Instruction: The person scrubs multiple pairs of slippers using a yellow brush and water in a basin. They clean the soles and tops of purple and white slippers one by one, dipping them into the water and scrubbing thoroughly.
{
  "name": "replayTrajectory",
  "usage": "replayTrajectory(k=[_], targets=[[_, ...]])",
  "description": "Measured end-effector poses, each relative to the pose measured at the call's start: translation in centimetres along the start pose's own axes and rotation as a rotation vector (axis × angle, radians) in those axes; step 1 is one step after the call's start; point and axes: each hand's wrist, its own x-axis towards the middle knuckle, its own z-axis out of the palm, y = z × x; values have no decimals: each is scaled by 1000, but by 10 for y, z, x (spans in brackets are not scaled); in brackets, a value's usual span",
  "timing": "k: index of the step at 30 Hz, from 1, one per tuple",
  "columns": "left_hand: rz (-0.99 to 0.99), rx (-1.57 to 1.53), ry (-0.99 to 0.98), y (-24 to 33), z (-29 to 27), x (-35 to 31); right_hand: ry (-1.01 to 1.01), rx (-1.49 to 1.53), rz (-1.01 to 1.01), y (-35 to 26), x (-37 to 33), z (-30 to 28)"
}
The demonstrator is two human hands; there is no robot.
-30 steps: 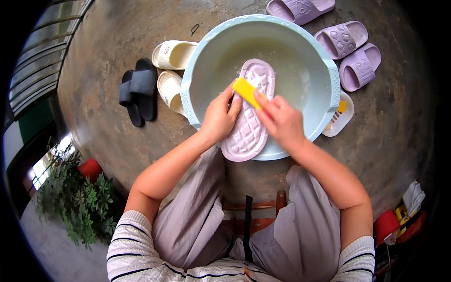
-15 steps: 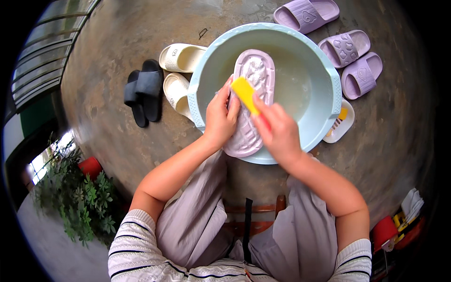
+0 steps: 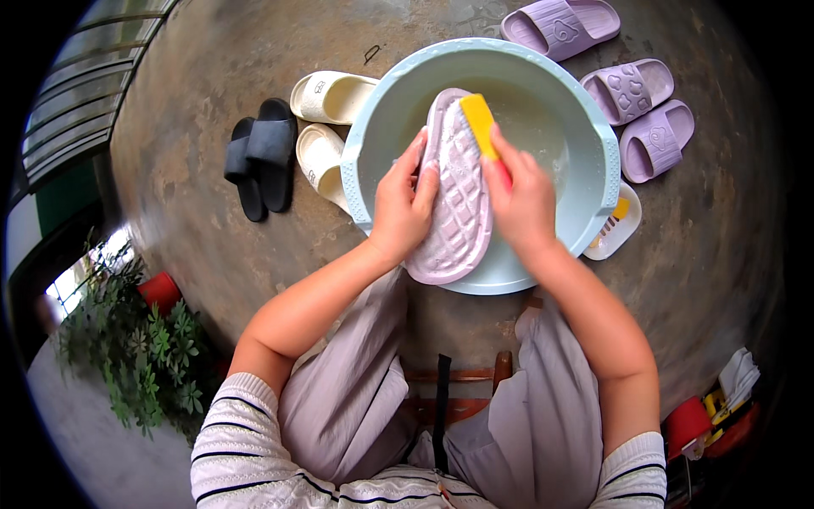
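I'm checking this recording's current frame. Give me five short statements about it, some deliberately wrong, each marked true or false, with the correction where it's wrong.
1. The left hand holds a pale lilac slipper with its patterned sole facing up. True.
2. The brush in the right hand has a green head. False: its head is yellow.
3. The black slippers lie to the right of the basin. False: they lie to its left, beyond the cream slippers.
4. Three purple slippers lie on the floor by the basin's far and right sides. True.
5. The basin is dry inside. False: it holds cloudy liquid.
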Motion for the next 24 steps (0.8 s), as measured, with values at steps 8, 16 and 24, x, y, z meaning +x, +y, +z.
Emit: replayTrajectory(k=[8,16,24], targets=[[32,-8,-44,10,-1,2,-2,68,14,-11,1,-7],[-1,-25,-41,6,-7,-1,-62,126,72,-6,-18,-18],[159,-55,56,0,-10,7,-37,184,16,-14,-45,-20]])
